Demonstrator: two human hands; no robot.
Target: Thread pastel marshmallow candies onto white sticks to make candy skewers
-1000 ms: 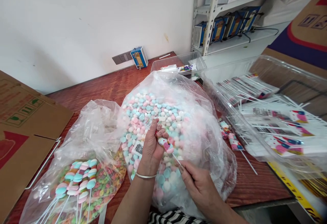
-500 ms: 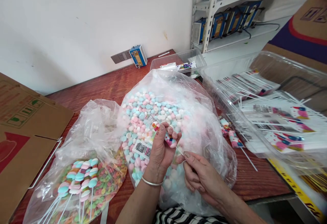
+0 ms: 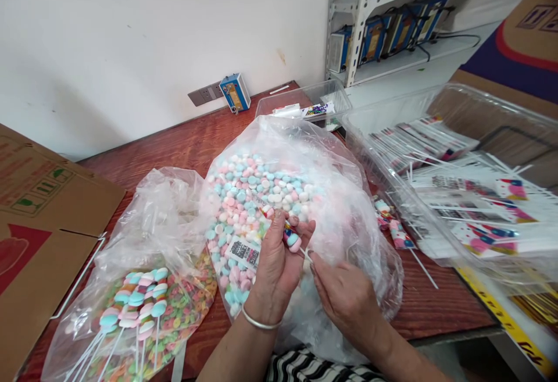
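My left hand (image 3: 279, 260) is closed around a marshmallow skewer (image 3: 293, 240) in a printed clear wrapper, with its pink and blue end poking out toward me. Thumb and fingers of my right hand (image 3: 342, 295) pinch the white stick (image 3: 307, 253) just below that end. Both hands are above a big clear bag of marshmallows (image 3: 248, 184) in pink, blue and white. A printed wrapper (image 3: 243, 253) lies on the marshmallows beside my left wrist. To the left, several bare marshmallow skewers (image 3: 136, 297) rest on a bag of ring-shaped gummies (image 3: 187, 306).
A clear plastic bin (image 3: 392, 196) of printed wrappers and white sticks stands at the right. Wrapped skewers (image 3: 394, 225) lie beside it. A cardboard box (image 3: 47, 219) is at the left edge. A smaller clear tray (image 3: 305, 100) and a blue device (image 3: 235, 92) sit at the back.
My right hand has turned and come up closer to the candy, gripping the stick near its end. The wrapper now sits farther up, with more of the marshmallow end bare.
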